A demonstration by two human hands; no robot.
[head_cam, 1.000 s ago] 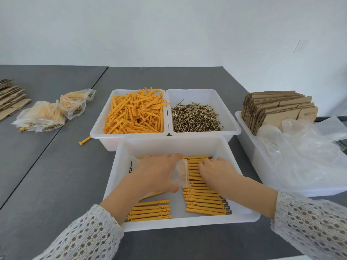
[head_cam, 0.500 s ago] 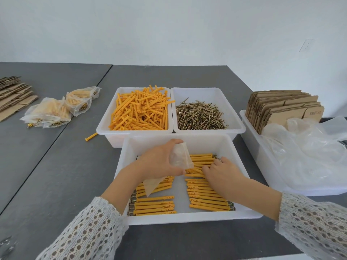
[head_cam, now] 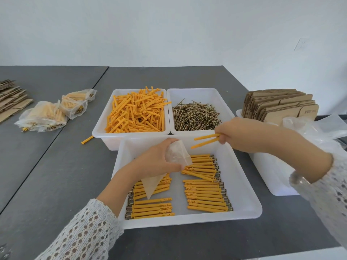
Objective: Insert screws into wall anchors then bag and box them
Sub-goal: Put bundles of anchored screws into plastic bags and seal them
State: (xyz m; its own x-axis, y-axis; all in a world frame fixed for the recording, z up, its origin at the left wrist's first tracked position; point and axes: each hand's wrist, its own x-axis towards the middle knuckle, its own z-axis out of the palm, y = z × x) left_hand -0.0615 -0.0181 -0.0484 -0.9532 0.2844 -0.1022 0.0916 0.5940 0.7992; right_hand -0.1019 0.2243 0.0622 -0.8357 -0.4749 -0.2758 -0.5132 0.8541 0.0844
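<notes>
Orange plastic wall anchors with screws already pushed in [head_cam: 205, 194] are laid out in rows in the near white plastic tray [head_cam: 249, 207], lower middle of the frame. Two of them [head_cam: 205, 140] are pinched in the right hand [head_cam: 242, 135] above that tray, while a small clear plastic bag [head_cam: 176, 153] is gripped by the left hand [head_cam: 155, 162], so bagging looks underway. A few filled bags [head_cam: 48, 115] are parked at the upper left. Plenty is left, though: loose orange anchors [head_cam: 137, 111] and brass-coloured screws [head_cam: 195, 116] fill the two far trays, and the flat cardboard boxes [head_cam: 277, 105] at the right aren't folded yet.
</notes>
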